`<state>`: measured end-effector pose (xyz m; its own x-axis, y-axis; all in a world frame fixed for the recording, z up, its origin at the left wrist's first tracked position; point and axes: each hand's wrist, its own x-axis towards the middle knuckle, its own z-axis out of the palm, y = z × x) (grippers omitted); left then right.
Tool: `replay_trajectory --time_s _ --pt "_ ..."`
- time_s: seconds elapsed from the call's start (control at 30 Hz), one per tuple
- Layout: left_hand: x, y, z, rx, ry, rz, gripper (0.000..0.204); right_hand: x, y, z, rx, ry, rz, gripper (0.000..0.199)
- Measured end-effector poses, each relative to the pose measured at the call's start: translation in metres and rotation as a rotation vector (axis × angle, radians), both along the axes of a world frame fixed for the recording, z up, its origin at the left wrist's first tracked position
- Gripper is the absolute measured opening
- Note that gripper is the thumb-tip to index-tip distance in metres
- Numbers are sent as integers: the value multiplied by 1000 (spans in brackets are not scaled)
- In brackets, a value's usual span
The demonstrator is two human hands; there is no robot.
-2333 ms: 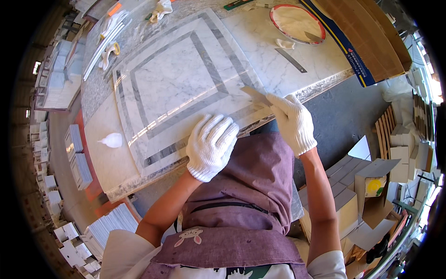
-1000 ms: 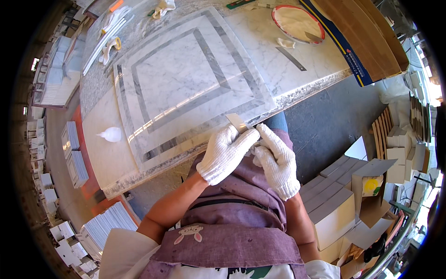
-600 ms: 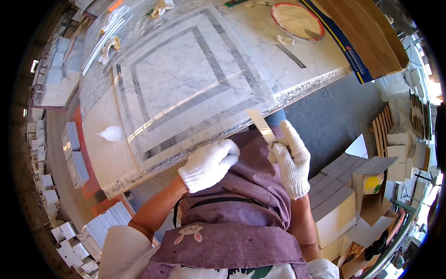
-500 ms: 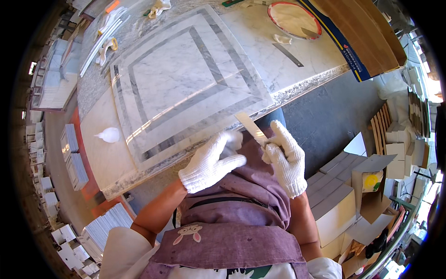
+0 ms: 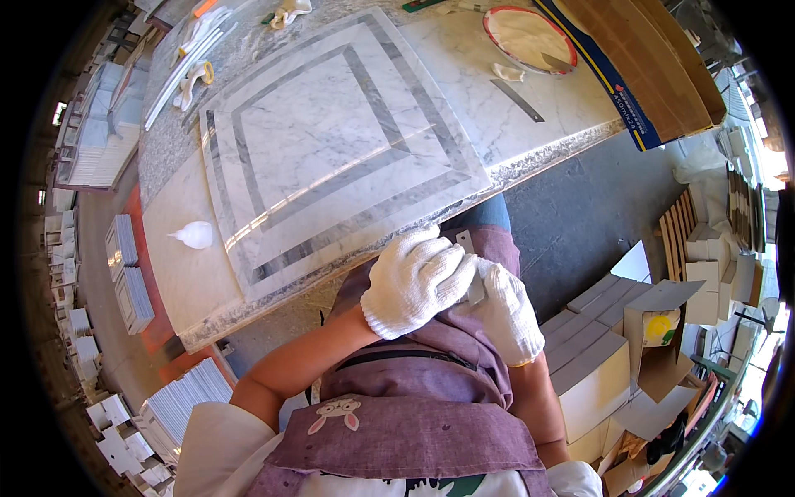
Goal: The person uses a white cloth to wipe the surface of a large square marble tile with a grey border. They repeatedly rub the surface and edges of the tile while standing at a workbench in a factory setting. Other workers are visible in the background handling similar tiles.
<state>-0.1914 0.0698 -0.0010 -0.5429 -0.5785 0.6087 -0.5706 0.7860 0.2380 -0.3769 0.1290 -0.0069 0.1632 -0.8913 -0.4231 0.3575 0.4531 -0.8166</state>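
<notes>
Just off the near edge of the table, both my hands meet in white knit gloves. A thin, flat metal strip (image 5: 465, 241) with a hole near its end sticks up between them. My right hand (image 5: 505, 313) grips its lower part. Curled over the strip from the other side are the fingers of my left hand (image 5: 418, 277); they are closed and cover its middle. In front of me lies a white marble panel (image 5: 310, 137) with grey inlaid bands forming nested frames. Light glares along a line across it.
A white squeeze bottle (image 5: 195, 235) lies left of the panel. At the far right are a red-rimmed bowl (image 5: 517, 41) of cream paste, another metal strip (image 5: 517, 100) and a cardboard box (image 5: 654, 62). White sticks (image 5: 186, 74) lie far left. Grey boxes (image 5: 592, 348) are stacked at my right.
My left hand has moved right and up to the strip, its fingers closing over it. The strip has turned more upright, and its holed end now shows. My right hand has shifted slightly down.
</notes>
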Motion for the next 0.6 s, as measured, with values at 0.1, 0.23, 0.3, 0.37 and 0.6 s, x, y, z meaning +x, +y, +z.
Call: replay_trajectory --time_s 0.1,0.23,0.3,0.37,0.6 --pt "-3 0 -4 83 -9 15 30 1 -3 8 166 -229 -68 49" --pt "-1 -3 0 129 -60 -40 34 -3 -10 4 163 -250 -56 41" --pt "0 -5 6 202 -45 -75 34 -9 -14 1 137 -245 -63 39" --pt "2 -9 5 218 -26 -91 34 -15 -18 0 126 -248 -111 36" --pt "-1 -55 3 236 -193 60 41 -47 -67 2 -105 306 -90 36"
